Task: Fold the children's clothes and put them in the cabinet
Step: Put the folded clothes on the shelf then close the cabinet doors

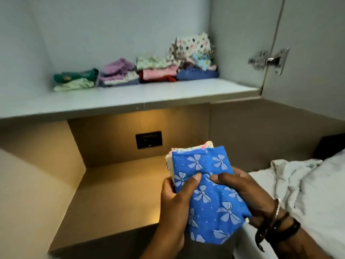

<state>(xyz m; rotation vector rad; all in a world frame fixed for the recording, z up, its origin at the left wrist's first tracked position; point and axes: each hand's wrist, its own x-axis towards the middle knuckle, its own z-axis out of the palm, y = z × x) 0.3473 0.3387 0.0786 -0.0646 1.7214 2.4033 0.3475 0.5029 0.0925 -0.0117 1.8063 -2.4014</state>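
The open cabinet (130,25) fills the upper frame, its shelf (130,98) carrying folded clothes (138,71) in a row. At lower right, the left hand (174,204) and right hand (248,195) each grip clenched on a folded blue bow-print garment (212,199), held below the shelf.

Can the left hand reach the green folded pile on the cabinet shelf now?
Probably not at once: the left hand and right hand both grip the blue bow-print garment. Nothing blocks the shelf before the green pile.
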